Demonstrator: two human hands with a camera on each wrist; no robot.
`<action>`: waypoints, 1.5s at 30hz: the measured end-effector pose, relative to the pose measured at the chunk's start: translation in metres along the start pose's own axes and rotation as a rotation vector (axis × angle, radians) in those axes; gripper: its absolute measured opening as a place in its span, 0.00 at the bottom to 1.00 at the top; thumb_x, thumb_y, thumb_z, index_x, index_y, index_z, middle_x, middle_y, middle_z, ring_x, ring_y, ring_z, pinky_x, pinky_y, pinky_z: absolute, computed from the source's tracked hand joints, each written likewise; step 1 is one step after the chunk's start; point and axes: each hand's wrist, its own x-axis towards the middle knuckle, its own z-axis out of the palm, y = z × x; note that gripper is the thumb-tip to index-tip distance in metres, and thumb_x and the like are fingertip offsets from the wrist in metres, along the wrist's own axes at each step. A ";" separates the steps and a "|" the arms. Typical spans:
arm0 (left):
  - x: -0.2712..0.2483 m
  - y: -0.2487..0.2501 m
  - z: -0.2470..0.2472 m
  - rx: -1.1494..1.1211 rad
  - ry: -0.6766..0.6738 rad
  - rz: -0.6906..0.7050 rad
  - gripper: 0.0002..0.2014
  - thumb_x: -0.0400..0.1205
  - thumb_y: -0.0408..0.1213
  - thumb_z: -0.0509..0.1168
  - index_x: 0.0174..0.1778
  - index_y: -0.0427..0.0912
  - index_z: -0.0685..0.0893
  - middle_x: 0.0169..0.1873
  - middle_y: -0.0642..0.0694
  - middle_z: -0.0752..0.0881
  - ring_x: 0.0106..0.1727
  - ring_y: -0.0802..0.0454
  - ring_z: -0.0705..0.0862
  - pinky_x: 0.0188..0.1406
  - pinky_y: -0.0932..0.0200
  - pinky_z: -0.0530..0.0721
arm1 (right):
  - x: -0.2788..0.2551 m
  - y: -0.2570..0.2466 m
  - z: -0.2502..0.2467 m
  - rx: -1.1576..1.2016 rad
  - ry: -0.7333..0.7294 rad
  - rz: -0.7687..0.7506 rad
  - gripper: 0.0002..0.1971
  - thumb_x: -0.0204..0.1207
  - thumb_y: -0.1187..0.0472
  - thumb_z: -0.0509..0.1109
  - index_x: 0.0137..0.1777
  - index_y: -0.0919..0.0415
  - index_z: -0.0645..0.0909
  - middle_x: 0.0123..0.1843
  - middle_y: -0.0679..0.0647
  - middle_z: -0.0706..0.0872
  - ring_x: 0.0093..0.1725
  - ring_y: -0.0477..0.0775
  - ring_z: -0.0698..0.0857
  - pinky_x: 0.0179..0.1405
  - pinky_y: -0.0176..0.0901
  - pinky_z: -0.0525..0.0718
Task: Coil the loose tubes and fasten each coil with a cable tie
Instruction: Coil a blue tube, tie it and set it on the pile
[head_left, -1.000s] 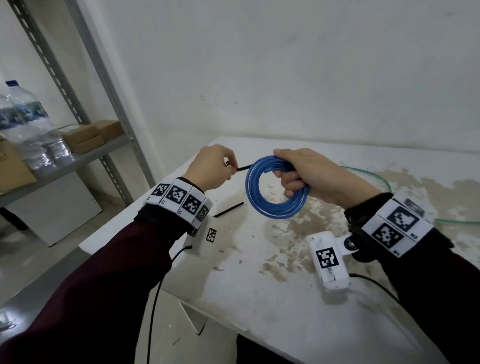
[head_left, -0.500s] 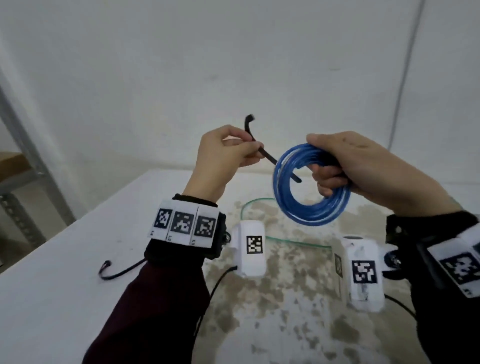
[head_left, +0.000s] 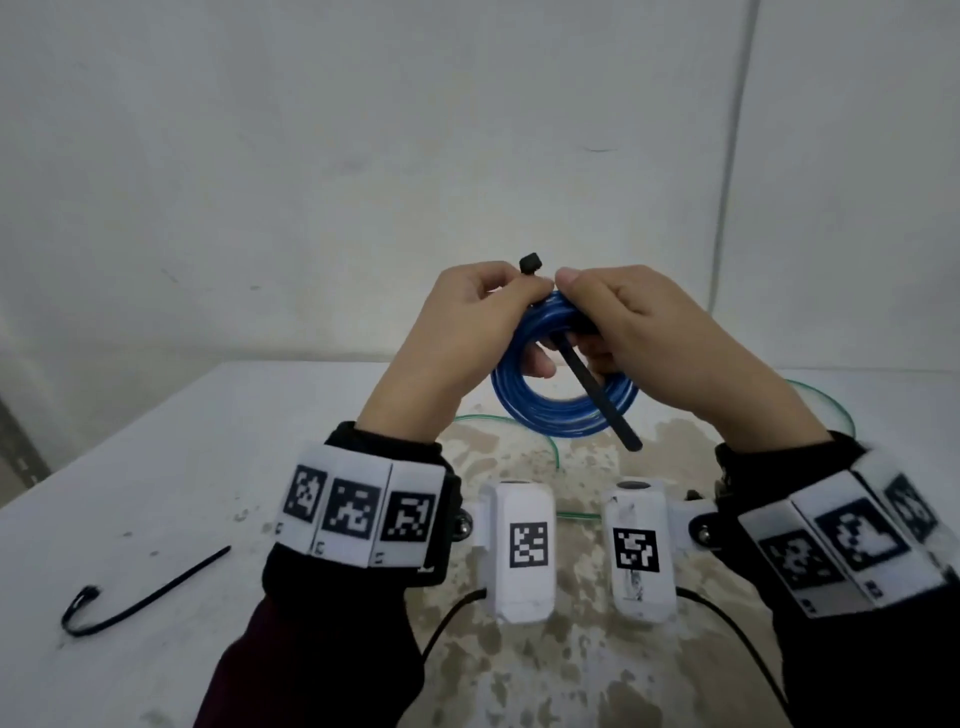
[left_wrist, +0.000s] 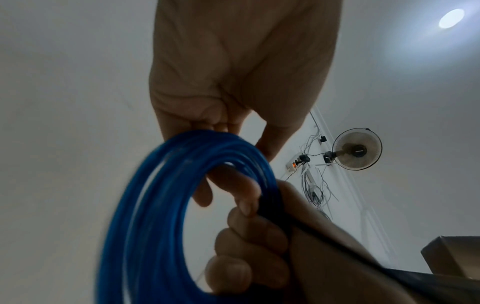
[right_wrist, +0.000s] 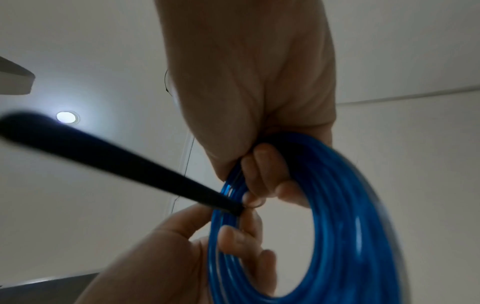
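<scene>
Above a stained white table (head_left: 156, 467), the left hand (head_left: 457, 332) and right hand (head_left: 654, 332) both grip a blue tube coil (head_left: 561, 415), pinching a black cable tie (head_left: 597, 392) threaded through it

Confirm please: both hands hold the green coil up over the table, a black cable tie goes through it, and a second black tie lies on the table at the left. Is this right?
One detail is wrong: the coil held by the left hand and right hand is blue, as the head view shows. The green tube lies loose on the table. The cable tie through the coil and the second tie at the left are as you say.
</scene>
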 end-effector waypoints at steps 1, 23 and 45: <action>0.000 -0.001 0.000 -0.008 -0.018 0.006 0.14 0.84 0.34 0.61 0.51 0.22 0.81 0.34 0.32 0.87 0.19 0.48 0.80 0.29 0.56 0.84 | 0.000 -0.001 0.000 -0.022 0.010 -0.013 0.23 0.86 0.54 0.54 0.31 0.63 0.74 0.21 0.45 0.72 0.19 0.46 0.69 0.23 0.33 0.69; 0.002 -0.016 0.020 0.014 0.057 0.250 0.15 0.86 0.34 0.60 0.33 0.43 0.84 0.15 0.58 0.75 0.17 0.61 0.72 0.24 0.67 0.70 | 0.000 -0.003 0.005 -0.075 0.114 0.031 0.13 0.87 0.56 0.50 0.49 0.62 0.73 0.30 0.53 0.74 0.25 0.48 0.71 0.23 0.43 0.73; 0.009 -0.020 -0.003 -0.079 0.170 0.180 0.13 0.85 0.32 0.59 0.39 0.38 0.87 0.18 0.55 0.77 0.21 0.59 0.70 0.19 0.74 0.67 | -0.006 -0.017 0.003 0.075 0.091 -0.111 0.21 0.84 0.53 0.59 0.36 0.65 0.83 0.27 0.41 0.77 0.32 0.39 0.73 0.37 0.26 0.72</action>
